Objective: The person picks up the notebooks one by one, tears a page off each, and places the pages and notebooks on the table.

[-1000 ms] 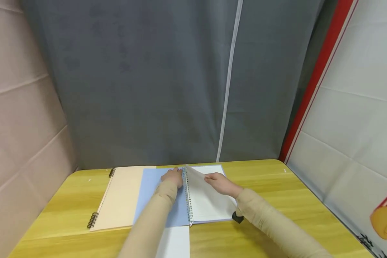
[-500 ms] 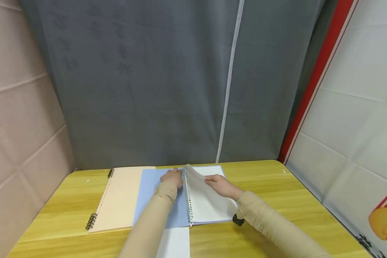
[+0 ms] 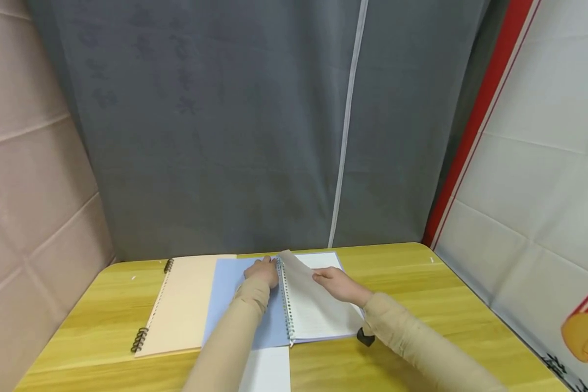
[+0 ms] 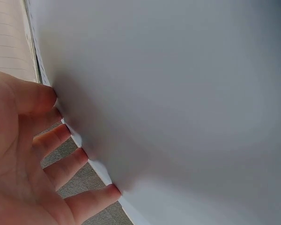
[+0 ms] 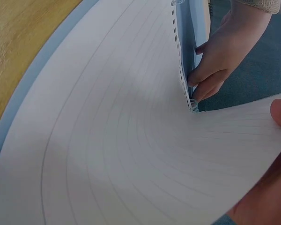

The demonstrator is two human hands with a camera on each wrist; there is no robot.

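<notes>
**One lined sheet is being peeled up at the rings, and little else is shifting**

One page (image 3: 313, 296) of the blue-covered spiral notebook (image 3: 240, 305) is standing lifted and bowed, and over the last second it is barely moving: its far corner is staying raised close to the binding while the near part is settling slightly lower and flatter against the stack beneath. The right hand (image 3: 340, 284) is keeping its hold on the sheet's outer edge, with the thumb on the upper face and the fingers apparently underneath, though those fingers are hidden; the right wrist view is showing the page (image 5: 131, 140) curving up from the punched holes (image 5: 180, 61) with only a thumb tip at its free edge. The left hand (image 3: 263, 272) is staying planted at the far end of the coil (image 3: 285, 296), its fingers (image 4: 61, 136) gently bent and their tips pressing on the pale sheet just at the rings, pinning rather than gripping anything. My reading is that the sheet is being worked loose from the binding, slowly, with the perforated edge still attached along most of its length.

The notebook is lying open on the yellow wooden table (image 3: 421, 283), its blue cover folded out to the left and overlapping a tan spiral pad (image 3: 181, 302). A loose white sheet (image 3: 267, 370) is resting at the near table edge, and a small dark object (image 3: 365, 337) is sitting beside the right sleeve.
</notes>
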